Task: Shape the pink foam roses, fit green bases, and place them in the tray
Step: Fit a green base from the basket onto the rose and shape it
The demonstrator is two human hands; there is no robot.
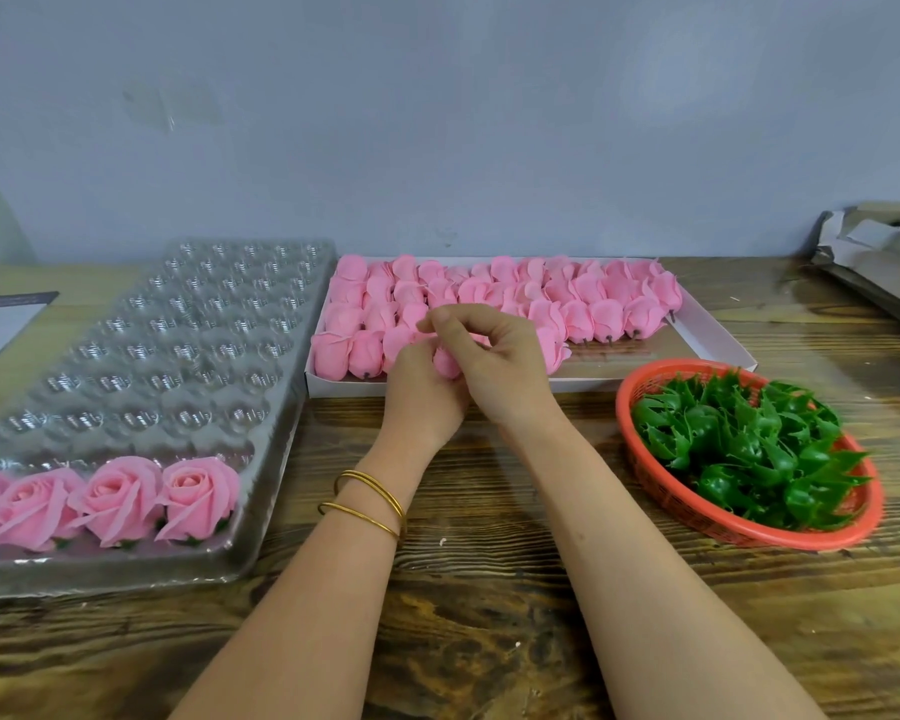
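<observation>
My left hand point(421, 392) and my right hand point(494, 366) meet over the front edge of a white box point(718, 350) packed with closed pink foam rosebuds point(588, 309). Between them they hold one pink rosebud point(447, 362); the left cups it from below and the right pinches its petals from above. A clear plastic cavity tray point(188, 330) lies at the left, with several opened pink roses point(198, 493) on green bases in its nearest row. A red basket point(739, 530) of green bases point(744, 444) sits at the right.
The work lies on a wooden table point(489, 605) against a grey wall. Paper point(1, 324) lies at the far left edge, and a grey stack of sheets or packaging point(879, 267) sits at the back right. Gold bangles point(370, 504) circle my left wrist.
</observation>
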